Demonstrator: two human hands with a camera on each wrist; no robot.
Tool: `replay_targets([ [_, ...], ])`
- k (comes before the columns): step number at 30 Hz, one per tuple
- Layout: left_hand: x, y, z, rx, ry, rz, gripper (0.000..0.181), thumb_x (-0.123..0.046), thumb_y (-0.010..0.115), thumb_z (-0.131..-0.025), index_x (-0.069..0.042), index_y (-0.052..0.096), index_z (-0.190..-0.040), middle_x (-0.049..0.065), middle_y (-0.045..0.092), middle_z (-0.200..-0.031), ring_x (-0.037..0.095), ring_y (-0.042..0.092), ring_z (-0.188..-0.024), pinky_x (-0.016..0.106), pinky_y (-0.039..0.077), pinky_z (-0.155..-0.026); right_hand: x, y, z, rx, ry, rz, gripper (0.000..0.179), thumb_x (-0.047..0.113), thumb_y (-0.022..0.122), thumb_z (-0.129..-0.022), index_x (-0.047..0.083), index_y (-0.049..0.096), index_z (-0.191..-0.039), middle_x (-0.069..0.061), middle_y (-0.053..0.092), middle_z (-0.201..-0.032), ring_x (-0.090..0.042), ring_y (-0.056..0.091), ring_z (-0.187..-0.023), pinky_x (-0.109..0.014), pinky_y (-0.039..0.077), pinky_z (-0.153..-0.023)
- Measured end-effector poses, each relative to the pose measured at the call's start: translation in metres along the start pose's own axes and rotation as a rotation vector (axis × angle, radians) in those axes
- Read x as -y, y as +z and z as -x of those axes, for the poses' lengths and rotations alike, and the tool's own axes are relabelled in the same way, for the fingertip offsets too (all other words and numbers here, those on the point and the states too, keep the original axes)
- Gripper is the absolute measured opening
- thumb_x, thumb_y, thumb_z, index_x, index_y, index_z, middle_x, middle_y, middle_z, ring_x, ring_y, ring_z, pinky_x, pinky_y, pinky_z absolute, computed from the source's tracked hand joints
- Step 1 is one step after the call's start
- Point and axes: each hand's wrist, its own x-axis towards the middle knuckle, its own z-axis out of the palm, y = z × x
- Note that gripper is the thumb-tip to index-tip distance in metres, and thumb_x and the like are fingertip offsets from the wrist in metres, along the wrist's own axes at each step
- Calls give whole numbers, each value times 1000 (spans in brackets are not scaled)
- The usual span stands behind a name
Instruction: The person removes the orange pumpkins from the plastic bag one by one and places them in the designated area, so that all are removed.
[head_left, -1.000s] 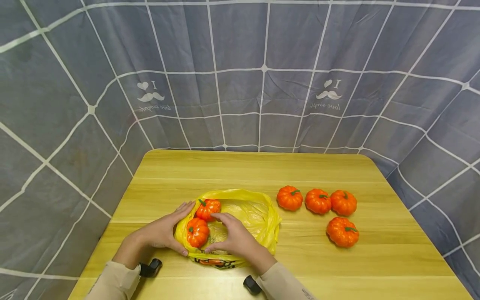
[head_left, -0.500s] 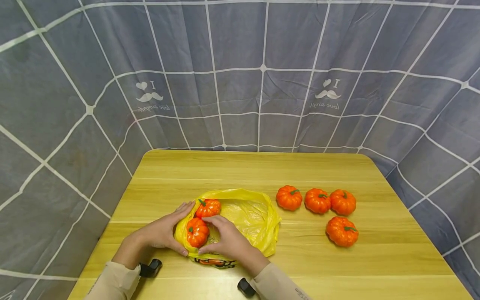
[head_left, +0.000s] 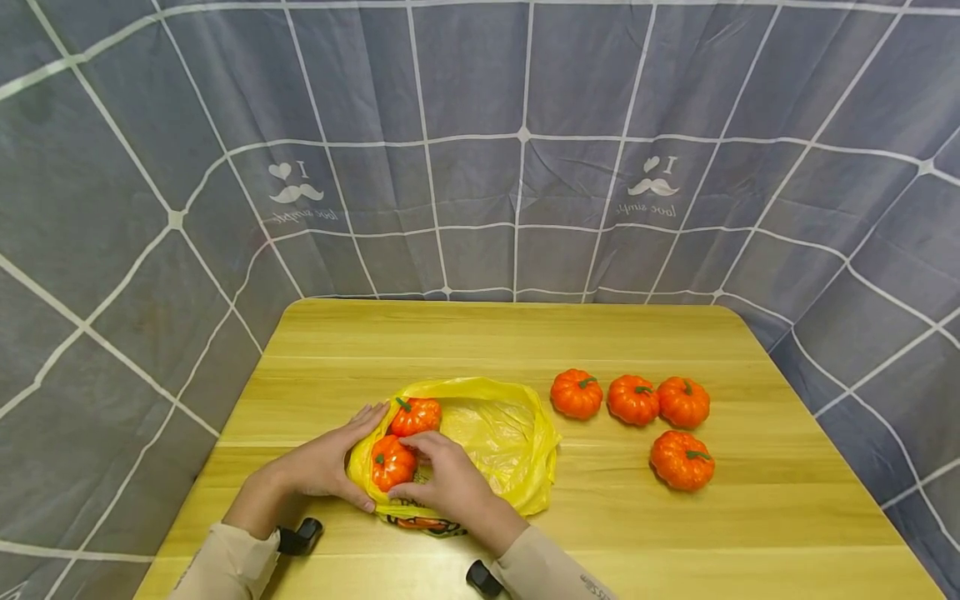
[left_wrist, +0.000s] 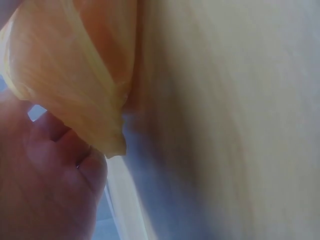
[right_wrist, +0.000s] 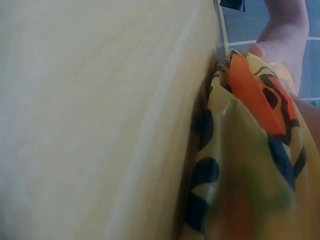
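Note:
A yellow plastic bag (head_left: 495,437) lies with its mouth wide on the table, orange and black print along its near side. Two small orange pumpkins are in its left end, a farther pumpkin (head_left: 420,417) and a nearer pumpkin (head_left: 392,462), both with green stems. My left hand (head_left: 326,458) rests against the bag's left side, fingers spread along the far part and thumb at the near rim. Reaching inside, my right hand (head_left: 450,479) holds the nearer pumpkin between thumb and fingers. The right wrist view shows the bag's printed side (right_wrist: 265,110) close up.
To the right of the bag, several more orange pumpkins sit on the wooden table (head_left: 600,517): a row at the back, including one pumpkin (head_left: 576,394) nearest the bag, and a single pumpkin (head_left: 682,461) in front. A grey checked curtain (head_left: 480,183) surrounds the table.
My right hand has moved left inside the bag, from beside the pumpkins onto the nearer one. The left hand and the bag stay nearly as they were.

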Motion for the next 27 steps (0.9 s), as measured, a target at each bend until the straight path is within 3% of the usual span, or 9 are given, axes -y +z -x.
replay_targets([
  [4,0,0,0,1,-2,8,133,-45,94,-66,-9,10,-163,13,5,-168,43,-1,-151,67,10,-114,0,1,0,-3,46,-124,64,27,87,-78,2,64,-132,-1,62,-121,-8,62,-109,-18,50,-90],
  [16,1,0,0,0,-14,4,134,-46,94,-64,-9,11,-163,13,6,-168,42,-1,-151,67,10,-114,-2,3,1,-38,70,-219,61,19,87,-77,-2,65,-130,-4,63,-117,-9,64,-105,-19,52,-87],
  [23,3,0,0,1,-8,-10,136,-49,94,-63,-9,12,-163,12,6,-168,41,0,-151,66,11,-114,0,2,1,11,86,-155,69,24,87,-78,1,60,-138,2,55,-120,-6,62,-103,-17,51,-87],
  [27,2,1,1,6,-15,-5,136,-48,94,-62,-8,12,-163,14,6,-168,41,-1,-151,67,12,-114,1,2,2,8,83,-135,65,26,89,-76,3,65,-132,3,57,-120,-3,61,-96,-16,52,-83],
])
